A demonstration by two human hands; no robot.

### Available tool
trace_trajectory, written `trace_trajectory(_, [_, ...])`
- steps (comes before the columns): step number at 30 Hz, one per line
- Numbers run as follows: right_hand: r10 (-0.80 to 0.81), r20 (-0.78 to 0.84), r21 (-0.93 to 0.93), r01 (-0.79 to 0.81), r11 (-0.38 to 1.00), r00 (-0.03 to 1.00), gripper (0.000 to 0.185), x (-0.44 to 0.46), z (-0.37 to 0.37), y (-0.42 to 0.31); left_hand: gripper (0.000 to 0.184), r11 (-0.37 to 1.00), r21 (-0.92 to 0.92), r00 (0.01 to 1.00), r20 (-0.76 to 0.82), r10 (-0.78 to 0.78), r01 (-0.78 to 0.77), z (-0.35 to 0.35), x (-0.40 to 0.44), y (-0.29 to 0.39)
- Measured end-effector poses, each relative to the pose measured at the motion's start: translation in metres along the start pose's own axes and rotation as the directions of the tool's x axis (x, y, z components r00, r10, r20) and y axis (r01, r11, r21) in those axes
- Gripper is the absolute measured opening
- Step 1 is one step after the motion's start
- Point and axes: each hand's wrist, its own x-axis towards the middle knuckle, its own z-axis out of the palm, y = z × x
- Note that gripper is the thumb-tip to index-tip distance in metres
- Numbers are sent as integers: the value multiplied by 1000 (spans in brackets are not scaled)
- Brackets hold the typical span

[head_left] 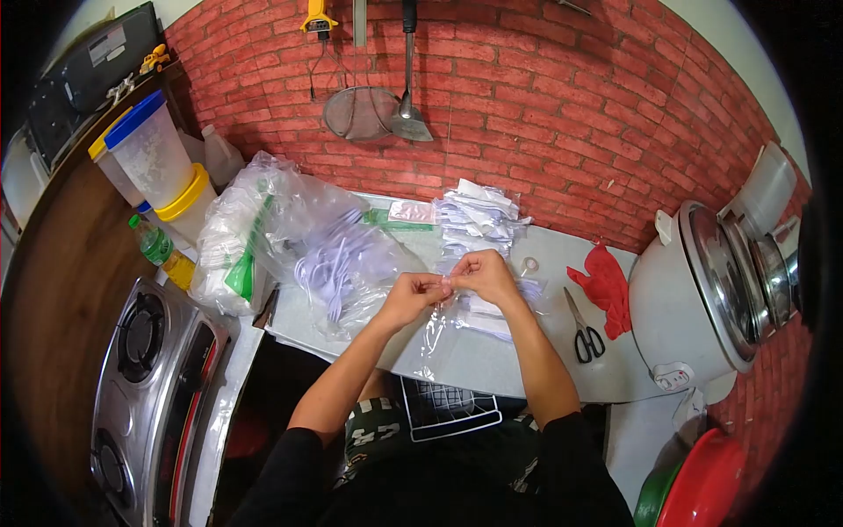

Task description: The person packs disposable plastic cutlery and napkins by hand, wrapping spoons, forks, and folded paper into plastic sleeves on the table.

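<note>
My left hand point(411, 299) and my right hand point(486, 277) meet over the table, with fingertips pinched together. Between them they hold the edge of a small clear plastic bag point(432, 341), which hangs down toward the table's front edge. What lies right between the fingertips is too small to make out. Left of my hands, white plastic forks point(329, 263) spill inside a large clear bag. Behind my right hand is a pile of small clear packets point(479, 220) with white contents; more lie partly hidden beneath my right forearm. A small tape roll point(529, 265) sits beside that hand.
Scissors with black handles point(587, 338) and a red plastic bag point(604, 285) lie to the right, before a large rice cooker point(689, 303). At the left are a gas stove point(149, 386), an oil bottle point(162, 255) and a bulky wrapped bag point(230, 250). Kitchen tools hang on the brick-patterned wall.
</note>
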Motion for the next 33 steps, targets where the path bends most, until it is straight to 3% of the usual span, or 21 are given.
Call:
trace_trajectory(4, [101,-5,-44,-101,994,995,25,-9,-8,-21,23,999,4,997,-72,-32,32,-5,-1,-3])
trace_trajectory(6, [-4,47,77,0,997,999,31,-10,-13,-18,17,999,-48,998,-64,-26,23,-10,-7,-4])
trace_trajectory(10, [-47,61,140,39,989,997,35,-10,-9,-23,14,998,-57,992,-126,-21,14,-14,-11,-6])
trace_trajectory(12, [-124,-27,171,126,977,992,31,-9,-5,-21,12,998,-62,984,-177,-26,15,-17,-15,-3])
trace_trajectory(19, [-65,-45,164,72,984,997,27,-8,9,-20,16,999,-26,987,-160,26,-31,-13,-23,0])
trace_trajectory(21, [-143,-3,151,141,978,990,27,-7,13,-19,19,991,-129,983,-181,15,-39,-6,-20,6])
trace_trajectory(25, [-209,-42,56,211,976,977,29,-15,17,-36,22,996,-81,987,-163,17,-30,-10,-18,1])
trace_trajectory(27, [-261,-198,-103,245,964,945,29,-22,22,-48,22,994,-108,985,-174,-1,-18,-10,-23,-2])
trace_trajectory(29, [-301,-162,-116,285,952,940,27,-19,29,-42,22,992,-122,978,-207,9,-35,-14,-31,-4])
trace_trajectory(31, [-454,-66,-185,436,881,888,23,-15,36,-42,22,994,-112,972,-236,-7,-20,-16,-45,1])
trace_trajectory(33, [-439,-37,-139,430,892,898,20,-12,42,-47,20,989,-140,956,-293,4,-47,-23,-61,3])
